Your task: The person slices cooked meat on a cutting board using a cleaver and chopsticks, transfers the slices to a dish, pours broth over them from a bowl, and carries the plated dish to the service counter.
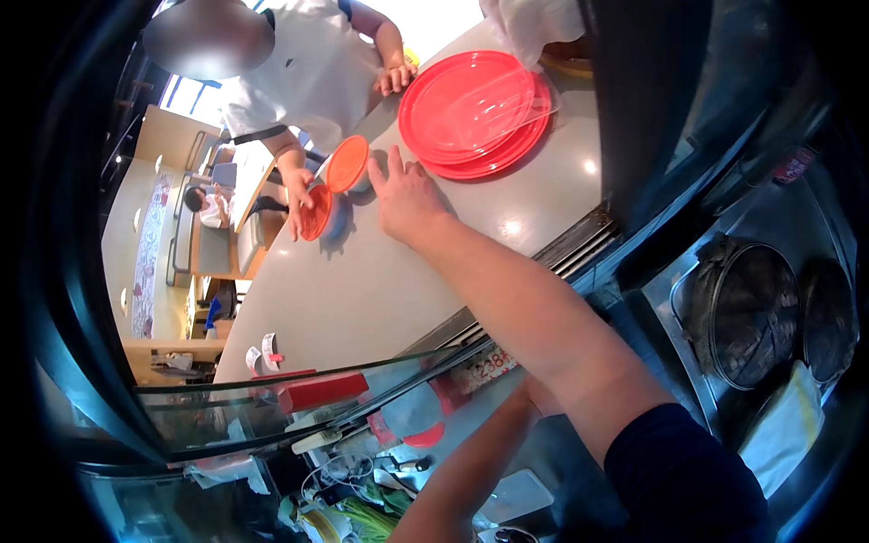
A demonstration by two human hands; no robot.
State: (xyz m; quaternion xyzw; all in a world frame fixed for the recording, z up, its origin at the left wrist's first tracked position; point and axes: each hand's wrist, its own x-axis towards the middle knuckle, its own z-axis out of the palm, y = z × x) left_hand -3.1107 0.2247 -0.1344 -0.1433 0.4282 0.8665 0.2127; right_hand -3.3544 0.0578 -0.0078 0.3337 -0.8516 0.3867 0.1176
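My right hand (407, 197) reaches over the pale counter, its fingers stretched out and apart. The fingertips are beside a small tub with an orange lid (348, 164); whether they touch it I cannot tell. Next to that tub stands a second one with a red-orange lid (315, 214), and the hand (299, 192) of a person across the counter rests on it. Large red round plates or lids (466, 104) lie stacked beyond my hand, a clear plastic piece (507, 101) over them. My left forearm (475, 471) passes behind my right arm, which hides the left hand.
A glass panel (217, 412) and a metal rail (579, 246) edge the counter (362, 290). Dark round pans (753, 312) sit on the right, a white cloth (787, 430) below them. Green vegetables (367, 518) lie at the bottom. Another person's arm shows at the top.
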